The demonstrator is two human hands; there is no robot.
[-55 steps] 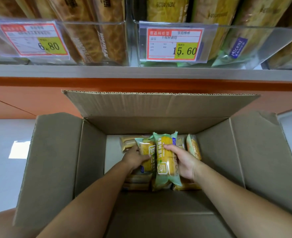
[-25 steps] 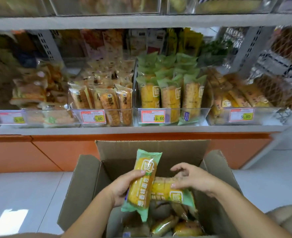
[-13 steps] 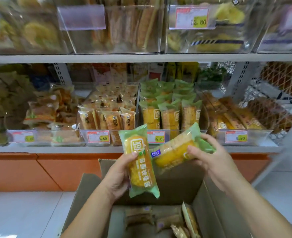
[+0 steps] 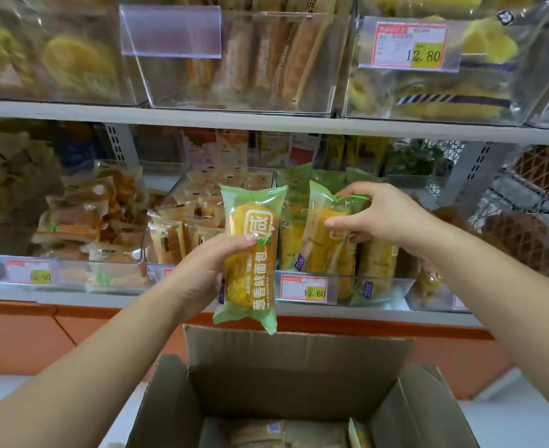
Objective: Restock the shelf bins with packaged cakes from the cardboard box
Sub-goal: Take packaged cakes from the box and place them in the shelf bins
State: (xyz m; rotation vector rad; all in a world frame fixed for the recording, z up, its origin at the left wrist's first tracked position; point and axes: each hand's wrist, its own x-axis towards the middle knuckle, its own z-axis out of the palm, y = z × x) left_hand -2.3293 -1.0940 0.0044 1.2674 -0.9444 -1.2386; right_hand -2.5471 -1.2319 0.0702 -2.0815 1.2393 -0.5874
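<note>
My left hand grips a green-wrapped yellow cake, upright, in front of the lower shelf. My right hand pinches the top of a second green-wrapped cake and holds it inside the clear bin tagged 15.60, among other cakes of the same kind. The open cardboard box stands below my arms, with a few packets showing at its bottom.
To the left, another clear bin holds brown-wrapped cakes. The upper shelf carries clear bins of bread, one tagged 12.80. An orange base panel runs under the lower shelf. A wire basket stands at the right.
Both hands lifted a cake each out of the box and up to the shelf. The right-hand cake turned upright and went into the 15.60 bin; the left-hand cake rose higher.
</note>
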